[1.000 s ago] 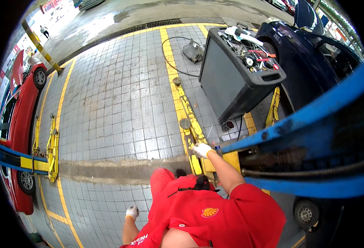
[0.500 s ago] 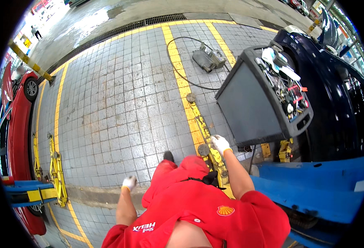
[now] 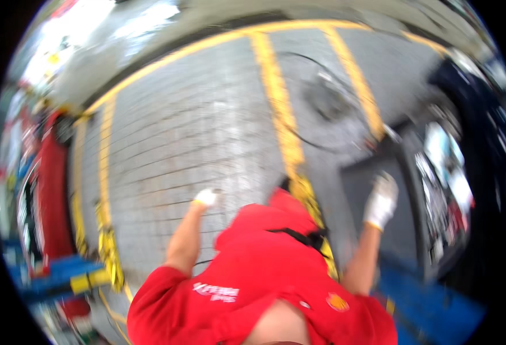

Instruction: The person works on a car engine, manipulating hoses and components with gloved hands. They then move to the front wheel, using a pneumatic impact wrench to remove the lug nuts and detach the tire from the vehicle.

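My right hand point(image 3: 381, 201), in a white glove, is raised in front of the grey side of a tool cart point(image 3: 388, 195). Its fingers look stretched forward and hold nothing that I can see; whether they touch the cart I cannot tell. On the cart's top lie blurred hand tools point(image 3: 437, 201) and pale cloths point(image 3: 445, 152). My left hand point(image 3: 208, 197), gloved in white too, hangs over the tiled floor, apart from any object. Motion smears its fingers. A yellow lift arm point(image 3: 309, 201) runs along the floor between my legs and the cart.
A red car point(image 3: 56, 190) stands at the left beside a yellow lift arm point(image 3: 110, 253) and blue lift beam point(image 3: 57, 276). A dark blue car point(image 3: 491, 138) is at the right, with a blue beam point(image 3: 425, 305) below it. A grey device point(image 3: 327, 98) with a black hose lies ahead.
My right hand has left the yellow lift arm and moved right to the cart. My left hand has swung up and forward. My view has turned and shifted, and everything is blurred.
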The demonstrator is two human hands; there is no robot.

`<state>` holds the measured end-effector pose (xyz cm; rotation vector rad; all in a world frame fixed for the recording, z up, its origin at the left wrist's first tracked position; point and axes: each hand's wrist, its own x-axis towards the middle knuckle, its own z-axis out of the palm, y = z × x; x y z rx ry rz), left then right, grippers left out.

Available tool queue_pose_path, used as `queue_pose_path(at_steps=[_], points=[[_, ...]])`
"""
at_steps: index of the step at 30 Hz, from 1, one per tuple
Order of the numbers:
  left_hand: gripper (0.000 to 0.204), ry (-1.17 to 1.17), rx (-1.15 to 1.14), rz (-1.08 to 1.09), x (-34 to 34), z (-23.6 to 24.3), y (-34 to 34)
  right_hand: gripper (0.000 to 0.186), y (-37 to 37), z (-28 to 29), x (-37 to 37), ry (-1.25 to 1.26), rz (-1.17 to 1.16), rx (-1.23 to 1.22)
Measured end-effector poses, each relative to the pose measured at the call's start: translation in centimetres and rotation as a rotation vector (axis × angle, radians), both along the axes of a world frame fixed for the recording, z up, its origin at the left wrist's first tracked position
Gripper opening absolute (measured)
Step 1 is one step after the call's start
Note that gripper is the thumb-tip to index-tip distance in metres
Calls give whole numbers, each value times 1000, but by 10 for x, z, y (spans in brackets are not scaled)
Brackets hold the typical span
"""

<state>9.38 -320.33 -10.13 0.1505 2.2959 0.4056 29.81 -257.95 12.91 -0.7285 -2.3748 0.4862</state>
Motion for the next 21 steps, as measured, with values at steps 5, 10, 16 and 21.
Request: queue_pose_path(at_steps=[5,10,16,21], points=[[58,-103,-129,-47,-139,33,95,37,73,26,-111,369,-243,-540],[57,-135,-175,-143,-292,30,205,36,142,51,-168,379,-455,-194],[38,-256,154,-49,-458,-9,333,33,213,54,-257,528,-755,-215],[31,-268,127,-288,-610,34,495,38,245,73,-279,819,-936,-281]])
